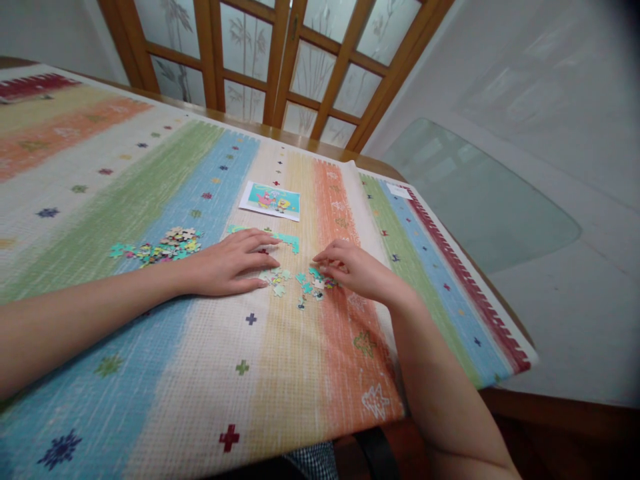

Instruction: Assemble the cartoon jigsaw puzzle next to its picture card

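My left hand [235, 262] lies flat on the tablecloth with its fingers spread, partly covering a joined strip of teal jigsaw pieces [289, 240]. Close to its fingertips are pale loose jigsaw pieces [278, 281]. My right hand [350, 267] hovers low over a small group of teal and mixed jigsaw pieces [317, 283], thumb and fingers drawn together at a teal piece. Whether that piece is lifted or only touched is too small to tell. Above the strip lies a picture card [273, 201] with cartoon figures on a teal ground.
A heap of jigsaw pieces [173, 245] lies left, beyond my left forearm. The striped tablecloth [210, 393] covers the table, its near edge in front of me. A small white paper [399, 191] rests at the far right. Wooden glazed doors [280, 67] stand behind the table.
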{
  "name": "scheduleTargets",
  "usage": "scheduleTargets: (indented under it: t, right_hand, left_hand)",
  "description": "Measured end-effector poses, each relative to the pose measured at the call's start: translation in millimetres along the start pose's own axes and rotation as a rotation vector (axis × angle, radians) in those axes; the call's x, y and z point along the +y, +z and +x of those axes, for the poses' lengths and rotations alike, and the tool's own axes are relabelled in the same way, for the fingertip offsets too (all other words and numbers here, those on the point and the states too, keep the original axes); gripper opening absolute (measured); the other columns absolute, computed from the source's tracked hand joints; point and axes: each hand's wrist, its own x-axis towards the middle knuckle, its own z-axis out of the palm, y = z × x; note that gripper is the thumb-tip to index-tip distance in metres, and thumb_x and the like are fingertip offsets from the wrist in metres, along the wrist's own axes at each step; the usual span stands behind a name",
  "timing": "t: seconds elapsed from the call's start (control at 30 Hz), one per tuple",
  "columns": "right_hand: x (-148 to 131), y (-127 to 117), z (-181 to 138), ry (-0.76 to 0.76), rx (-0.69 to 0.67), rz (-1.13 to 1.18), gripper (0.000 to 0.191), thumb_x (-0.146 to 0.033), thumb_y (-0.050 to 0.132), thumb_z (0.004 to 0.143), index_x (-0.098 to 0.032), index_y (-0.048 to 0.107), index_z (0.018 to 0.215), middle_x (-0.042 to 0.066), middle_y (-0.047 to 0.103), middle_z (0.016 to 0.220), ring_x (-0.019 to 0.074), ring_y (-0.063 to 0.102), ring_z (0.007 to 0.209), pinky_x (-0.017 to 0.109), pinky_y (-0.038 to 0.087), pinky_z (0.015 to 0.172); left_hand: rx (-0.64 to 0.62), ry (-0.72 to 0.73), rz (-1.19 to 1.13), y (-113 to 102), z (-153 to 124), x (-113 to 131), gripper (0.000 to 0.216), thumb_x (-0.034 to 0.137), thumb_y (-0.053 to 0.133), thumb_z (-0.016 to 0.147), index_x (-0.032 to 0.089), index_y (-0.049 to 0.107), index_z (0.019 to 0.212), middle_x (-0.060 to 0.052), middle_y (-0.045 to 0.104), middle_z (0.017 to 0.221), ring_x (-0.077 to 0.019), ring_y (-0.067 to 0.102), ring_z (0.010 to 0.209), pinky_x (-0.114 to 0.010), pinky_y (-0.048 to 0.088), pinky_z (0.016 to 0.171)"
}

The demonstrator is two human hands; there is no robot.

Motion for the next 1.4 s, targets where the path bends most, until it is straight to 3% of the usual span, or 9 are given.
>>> scheduleTargets:
  t: [0.2, 0.5, 0.73, 0.9, 1.2, 1.4]
  right_hand:
    - [-3.7, 2.5, 1.9, 0.060, -0.044, -0.113, 0.012, -0.015, 0.071, 0.094, -0.016, 0.080, 0.101, 0.013, 0.073, 0.105, 0.0263, 0.068, 0.104, 0.040, 0.052, 0.095]
    - [-2.9, 8.9, 5.9, 0.035, -0.030, -0.086, 0.014, -0.008, 0.066, 0.091, -0.018, 0.077, 0.090, 0.010, 0.073, 0.098, 0.0230, 0.067, 0.095, 0.036, 0.051, 0.087]
    - [-19.6, 2.8, -1.8, 0.026, -0.017, -0.091, 0.017, -0.009, 0.069, 0.090, -0.018, 0.076, 0.102, 0.009, 0.071, 0.100, 0.0220, 0.065, 0.095, 0.034, 0.049, 0.086]
    - [-29.2, 5.5, -4.7, -0.015, -0.126, -0.111, 0.018, -0.009, 0.070, 0.089, -0.020, 0.080, 0.100, 0.009, 0.071, 0.103, 0.0230, 0.066, 0.100, 0.034, 0.049, 0.089]
    - [-33.1, 8.9, -4.3, 0.001, -0.138, -0.155, 0.012, -0.017, 0.077, 0.088, -0.018, 0.080, 0.100, 0.011, 0.073, 0.105, 0.0255, 0.067, 0.099, 0.036, 0.050, 0.087]
    - [-31.2, 8.8, -3.5, 0.010, -0.112, -0.090, 0.010, -0.014, 0.078, 0.084, -0.019, 0.075, 0.093, 0.008, 0.071, 0.101, 0.0217, 0.066, 0.093, 0.033, 0.049, 0.083]
  left_hand:
    - [0.006, 0.020, 0.012, -1.9, 0.3, 0.9, 0.038, 0.046, 0.059, 0.106, 0.025, 0.066, 0.136, -0.014, 0.050, 0.159, -0.0341, 0.046, 0.147, -0.056, 0.036, 0.125]
    - [0.046, 0.031, -0.034, -0.5, -3.2, -2.5, 0.036, 0.041, 0.063, 0.103, 0.029, 0.065, 0.137, -0.012, 0.052, 0.158, -0.0336, 0.047, 0.147, -0.057, 0.037, 0.123]
    - [0.039, 0.019, -0.046, -1.7, -2.3, -1.8, 0.035, 0.040, 0.065, 0.103, 0.029, 0.066, 0.136, -0.012, 0.052, 0.159, -0.0340, 0.046, 0.147, -0.057, 0.037, 0.123]
    - [0.042, 0.032, -0.035, -1.2, -1.9, -3.2, 0.036, 0.040, 0.063, 0.103, 0.027, 0.066, 0.136, -0.013, 0.051, 0.159, -0.0340, 0.046, 0.147, -0.057, 0.037, 0.124]
    - [0.039, 0.028, -0.013, -1.0, -1.7, -1.9, 0.035, 0.041, 0.063, 0.104, 0.026, 0.066, 0.135, -0.014, 0.050, 0.159, -0.0344, 0.046, 0.148, -0.058, 0.038, 0.123]
    - [0.054, 0.029, -0.030, -1.0, -1.1, -1.2, 0.036, 0.041, 0.065, 0.102, 0.027, 0.067, 0.135, -0.014, 0.052, 0.159, -0.0348, 0.047, 0.147, -0.058, 0.037, 0.124]
